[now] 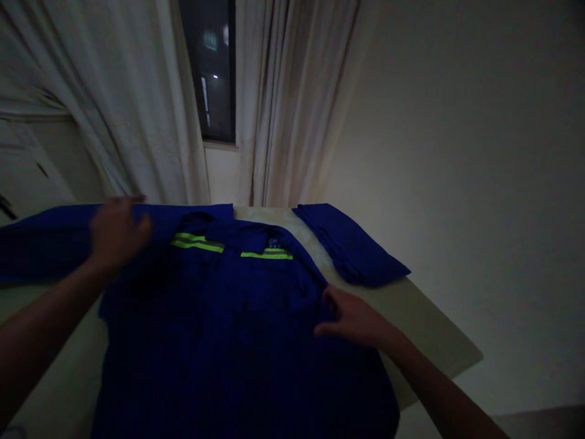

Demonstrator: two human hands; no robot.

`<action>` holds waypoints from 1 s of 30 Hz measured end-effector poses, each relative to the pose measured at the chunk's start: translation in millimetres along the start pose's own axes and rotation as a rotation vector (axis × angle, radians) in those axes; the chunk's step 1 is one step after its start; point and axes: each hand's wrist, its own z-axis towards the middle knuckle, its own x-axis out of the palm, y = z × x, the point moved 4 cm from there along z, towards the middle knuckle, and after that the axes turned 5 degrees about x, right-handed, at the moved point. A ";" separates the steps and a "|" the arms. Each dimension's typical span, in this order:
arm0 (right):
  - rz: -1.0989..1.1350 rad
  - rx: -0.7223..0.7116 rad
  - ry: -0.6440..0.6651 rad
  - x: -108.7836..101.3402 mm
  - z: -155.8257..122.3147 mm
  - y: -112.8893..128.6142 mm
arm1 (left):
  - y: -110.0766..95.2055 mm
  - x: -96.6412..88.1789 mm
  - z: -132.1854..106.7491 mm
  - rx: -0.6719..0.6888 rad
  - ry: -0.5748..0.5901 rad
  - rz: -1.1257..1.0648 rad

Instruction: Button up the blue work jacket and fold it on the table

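A dark-blue work jacket (242,329) lies spread out, with yellow-green reflective strips across its chest and its collar toward the far side. Its sleeve stretches out to the left. Over that sleeve is my left hand (119,235), slightly blurred, thumb apart from the fingers and nothing visible in it. My right hand (354,314) is at the jacket's right edge, fingers bent and thumb apart. Its fingertips are at the cloth near the shoulder; whether they touch it I cannot tell.
A folded dark-blue cloth (354,244) lies at the right on the pale tabletop (439,329). Behind stand light curtains (297,110) and a narrow dark window (212,79). A plain wall (479,152) runs along the right, close to the table edge.
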 end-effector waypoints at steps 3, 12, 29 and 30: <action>-0.153 0.004 0.159 42.9 -25.6 12.0 | -64.0 50.1 -54.2 0.151 0.220 -0.089; 0.085 -0.155 0.103 34.7 -38.2 -18.8 | -174.5 152.3 -295.7 0.776 0.584 -0.115; -0.107 -0.173 -0.301 -50.6 100.7 -49.4 | -277.5 161.4 -215.7 0.541 0.709 -0.586; -0.134 -0.204 -0.222 -21.6 100.0 -46.8 | -260.0 152.5 -190.5 0.479 0.661 -0.405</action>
